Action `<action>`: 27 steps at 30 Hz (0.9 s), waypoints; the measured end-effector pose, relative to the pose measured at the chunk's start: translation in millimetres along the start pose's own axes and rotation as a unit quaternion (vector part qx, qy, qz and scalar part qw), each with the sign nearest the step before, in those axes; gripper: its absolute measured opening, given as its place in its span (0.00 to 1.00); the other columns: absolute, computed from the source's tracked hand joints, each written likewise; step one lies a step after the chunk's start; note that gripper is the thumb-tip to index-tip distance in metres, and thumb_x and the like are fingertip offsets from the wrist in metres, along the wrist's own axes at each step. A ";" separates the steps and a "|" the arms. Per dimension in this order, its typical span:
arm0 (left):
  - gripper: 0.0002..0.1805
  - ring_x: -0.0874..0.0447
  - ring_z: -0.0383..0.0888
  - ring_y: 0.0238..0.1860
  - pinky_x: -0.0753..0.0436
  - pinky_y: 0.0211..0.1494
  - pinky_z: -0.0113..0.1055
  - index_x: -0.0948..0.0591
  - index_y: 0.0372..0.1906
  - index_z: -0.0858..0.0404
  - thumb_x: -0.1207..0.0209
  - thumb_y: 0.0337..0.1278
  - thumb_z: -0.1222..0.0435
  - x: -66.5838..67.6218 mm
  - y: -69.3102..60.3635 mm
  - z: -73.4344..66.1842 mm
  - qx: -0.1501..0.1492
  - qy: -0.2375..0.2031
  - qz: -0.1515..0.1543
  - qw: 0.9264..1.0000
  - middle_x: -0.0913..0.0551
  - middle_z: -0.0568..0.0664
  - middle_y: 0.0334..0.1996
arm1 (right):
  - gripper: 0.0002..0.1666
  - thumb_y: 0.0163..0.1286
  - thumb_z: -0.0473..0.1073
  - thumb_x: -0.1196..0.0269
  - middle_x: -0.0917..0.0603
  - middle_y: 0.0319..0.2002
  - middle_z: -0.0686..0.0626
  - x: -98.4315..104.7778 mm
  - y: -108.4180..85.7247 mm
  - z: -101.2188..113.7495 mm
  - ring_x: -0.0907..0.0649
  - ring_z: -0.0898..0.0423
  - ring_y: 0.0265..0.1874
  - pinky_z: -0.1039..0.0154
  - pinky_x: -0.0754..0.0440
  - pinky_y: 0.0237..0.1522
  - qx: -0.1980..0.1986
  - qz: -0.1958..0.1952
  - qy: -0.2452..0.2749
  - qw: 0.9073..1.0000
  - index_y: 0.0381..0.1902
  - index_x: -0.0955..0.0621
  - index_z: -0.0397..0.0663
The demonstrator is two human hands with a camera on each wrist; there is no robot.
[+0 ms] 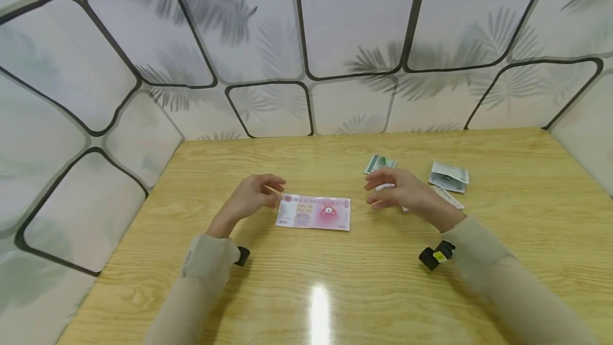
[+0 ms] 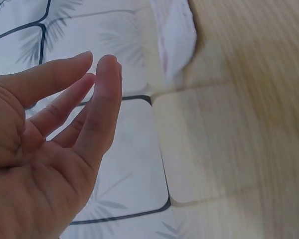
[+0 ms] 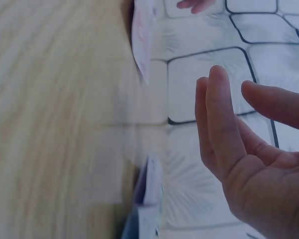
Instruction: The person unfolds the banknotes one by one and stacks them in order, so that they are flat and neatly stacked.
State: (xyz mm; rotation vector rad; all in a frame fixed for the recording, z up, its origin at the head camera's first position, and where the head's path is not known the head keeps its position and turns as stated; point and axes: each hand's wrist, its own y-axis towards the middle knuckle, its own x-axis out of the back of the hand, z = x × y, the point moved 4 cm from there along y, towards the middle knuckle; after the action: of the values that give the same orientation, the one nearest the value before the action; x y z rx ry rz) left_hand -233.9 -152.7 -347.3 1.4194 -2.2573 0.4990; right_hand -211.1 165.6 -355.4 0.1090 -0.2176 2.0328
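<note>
Beige long sleeves (image 1: 191, 281) come closest, each w/ a small black wrist unit (image 1: 243, 256), and btwn them, farther up, lies our landmark: one pink rectangular paper banknote (image 1: 313, 212) on the yellow wood-grain table (image 1: 268, 292). Bare L hand (image 1: 251, 196) is just off its L end: fingers half-curved, thumb apart, nothing held. Bare R hand (image 1: 399, 190) hovers beyond its R end, same loose curve, nothing held either. Progress check: pink note's spread out, faint crease mid-way, so prob. mostly unfolded; L wrist view shows an end curling. Right of it & farther back: small green-and-white paper note (image 1: 380, 163), then a grey-green folded paper note (image 1: 448, 176), doubled over; folding done or unfolding left, can't tell which. White paper slip (image 1: 448, 197), also right of it, is partly covered.
</note>
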 end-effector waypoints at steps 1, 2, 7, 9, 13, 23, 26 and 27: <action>0.20 0.15 0.59 0.48 0.12 0.46 0.44 0.24 0.61 0.79 0.42 0.66 0.77 -1.3 1.8 -2.5 -0.002 -0.001 0.002 1.000 0.19 0.70 0.51 | 0.29 0.74 0.27 0.43 0.30 0.60 0.24 3.9 -1.7 1.0 0.15 0.51 0.45 0.56 0.14 0.51 0.000 -0.006 0.000 1.000 0.68 0.37 0.19; 0.20 0.15 0.59 0.48 0.12 0.46 0.44 0.24 0.61 0.79 0.41 0.66 0.77 -2.8 3.8 -4.7 -0.004 -0.003 0.003 1.000 0.19 0.70 0.52 | 0.29 0.74 0.27 0.43 0.30 0.61 0.24 7.5 -3.7 2.2 0.15 0.51 0.45 0.56 0.14 0.51 0.000 -0.012 0.002 1.000 0.68 0.37 0.19; 0.20 0.15 0.60 0.48 0.12 0.46 0.45 0.23 0.61 0.78 0.41 0.66 0.77 -10.9 15.0 -13.6 -0.022 -0.008 0.006 1.000 0.19 0.70 0.52 | 0.30 0.75 0.30 0.42 0.30 0.63 0.27 26.6 -14.1 4.0 0.15 0.56 0.45 0.57 0.15 0.53 -0.003 -0.039 0.008 0.999 0.69 0.37 0.22; 0.19 0.14 0.59 0.45 0.12 0.42 0.46 0.23 0.60 0.78 0.41 0.66 0.76 -15.3 20.2 -17.6 -0.033 -0.005 0.008 0.999 0.18 0.70 0.51 | 0.30 0.76 0.32 0.42 0.31 0.63 0.27 35.5 -18.8 3.7 0.14 0.57 0.45 0.58 0.15 0.53 -0.004 -0.051 0.006 0.999 0.69 0.37 0.22; 0.20 0.13 0.59 0.43 0.13 0.40 0.46 0.22 0.61 0.76 0.41 0.67 0.74 -27.1 29.7 -27.0 -0.047 -0.013 0.017 0.999 0.17 0.68 0.51 | 0.31 0.77 0.36 0.41 0.30 0.63 0.29 54.5 -30.1 1.1 0.14 0.59 0.45 0.62 0.15 0.52 -0.015 -0.079 -0.004 0.997 0.69 0.37 0.24; 0.19 0.16 0.68 0.46 0.13 0.50 0.52 0.24 0.60 0.80 0.42 0.66 0.78 -59.6 59.8 -50.7 -0.079 -0.072 0.050 0.993 0.20 0.74 0.51 | 0.26 0.78 0.36 0.42 0.19 0.50 0.56 98.1 -60.6 -6.4 0.14 0.60 0.44 0.65 0.14 0.48 -0.012 -0.120 -0.021 0.992 0.66 0.35 0.28; 0.19 0.17 0.69 0.47 0.13 0.50 0.52 0.24 0.60 0.80 0.42 0.66 0.78 -68.1 69.5 -58.2 -0.097 -0.080 0.061 0.990 0.20 0.75 0.51 | 0.19 0.78 0.35 0.43 0.17 0.48 0.58 111.8 -68.1 -8.6 0.13 0.59 0.43 0.64 0.14 0.46 -0.009 -0.129 -0.030 0.991 0.62 0.31 0.34; 0.19 0.17 0.69 0.48 0.13 0.50 0.51 0.24 0.60 0.81 0.42 0.66 0.78 -71.0 72.2 -60.5 -0.100 -0.083 0.066 0.989 0.20 0.75 0.51 | 0.17 0.78 0.35 0.43 0.17 0.48 0.58 116.0 -70.7 -9.6 0.13 0.59 0.42 0.64 0.14 0.46 -0.010 -0.133 -0.033 0.990 0.61 0.30 0.36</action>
State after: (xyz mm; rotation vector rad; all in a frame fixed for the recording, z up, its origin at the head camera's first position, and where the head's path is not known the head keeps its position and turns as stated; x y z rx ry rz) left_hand -262.2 -38.5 -339.2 1.2585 -2.4656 0.1910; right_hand -200.7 300.2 -337.3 0.1822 -0.2515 1.7620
